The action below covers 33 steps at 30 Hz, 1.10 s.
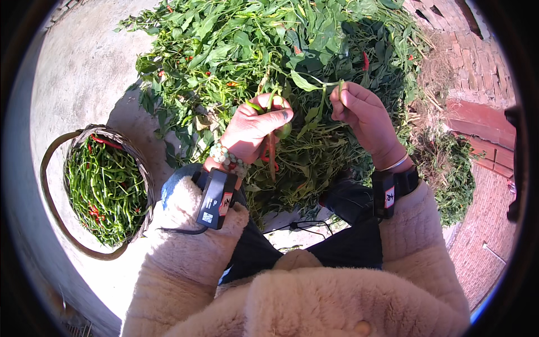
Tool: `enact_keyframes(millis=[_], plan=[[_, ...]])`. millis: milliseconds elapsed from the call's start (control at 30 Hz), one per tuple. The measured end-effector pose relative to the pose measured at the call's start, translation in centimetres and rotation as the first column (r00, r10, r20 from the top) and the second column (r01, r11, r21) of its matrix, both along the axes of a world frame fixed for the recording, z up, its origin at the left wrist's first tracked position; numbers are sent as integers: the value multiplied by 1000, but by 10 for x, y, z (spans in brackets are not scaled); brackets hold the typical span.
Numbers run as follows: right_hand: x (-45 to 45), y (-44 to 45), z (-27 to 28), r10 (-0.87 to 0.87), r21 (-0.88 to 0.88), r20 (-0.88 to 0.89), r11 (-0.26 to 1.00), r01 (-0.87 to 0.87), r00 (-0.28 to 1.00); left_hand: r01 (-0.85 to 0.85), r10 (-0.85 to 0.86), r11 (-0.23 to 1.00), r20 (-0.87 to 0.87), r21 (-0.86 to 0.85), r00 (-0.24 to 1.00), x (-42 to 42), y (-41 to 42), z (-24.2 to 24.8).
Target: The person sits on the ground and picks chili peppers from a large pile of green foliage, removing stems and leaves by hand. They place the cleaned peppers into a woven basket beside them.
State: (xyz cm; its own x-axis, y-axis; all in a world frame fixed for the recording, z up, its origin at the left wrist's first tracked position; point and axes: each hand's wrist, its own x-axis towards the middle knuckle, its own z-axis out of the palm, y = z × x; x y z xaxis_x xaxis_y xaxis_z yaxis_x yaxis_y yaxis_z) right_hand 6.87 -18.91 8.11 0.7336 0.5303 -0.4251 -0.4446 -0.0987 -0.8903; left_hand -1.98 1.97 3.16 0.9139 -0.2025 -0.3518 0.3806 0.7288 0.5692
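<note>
My left hand (257,124) is closed around several chili peppers, green and reddish-brown; a reddish-brown pepper (271,158) hangs below the palm. A pepper plant stem with a green leaf (304,82) runs between my two hands. On its right side, my right hand (361,111) pinches a thin green piece, a stem or a pepper, between thumb and forefinger. Both hands are above a large heap of pulled pepper plants (227,54), with some red peppers among the leaves. One red pepper (365,61) shows near the heap's right side.
A round wicker basket (145,177) with a curved handle (46,185) stands on the concrete floor at the left, full of green and some red chilies. More plants (454,181) lie at the right, beside brick paving (484,219). My knees are below the heap.
</note>
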Motion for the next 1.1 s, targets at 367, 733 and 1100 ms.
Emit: enact_keyframes(millis=[367,733,1100], plan=[[-13,16,-4,-41,180,-318,978,102,947,25,-27,999,-61,-43,998,2,-2,-2],[-8,16,-3,-78,94,-307,989,111,948,22,-24,999,-55,-40,998,3,1,-6],[-1,14,13,536,-560,561,807,-187,631,295,-322,943,202,153,925,4,4,-7]])
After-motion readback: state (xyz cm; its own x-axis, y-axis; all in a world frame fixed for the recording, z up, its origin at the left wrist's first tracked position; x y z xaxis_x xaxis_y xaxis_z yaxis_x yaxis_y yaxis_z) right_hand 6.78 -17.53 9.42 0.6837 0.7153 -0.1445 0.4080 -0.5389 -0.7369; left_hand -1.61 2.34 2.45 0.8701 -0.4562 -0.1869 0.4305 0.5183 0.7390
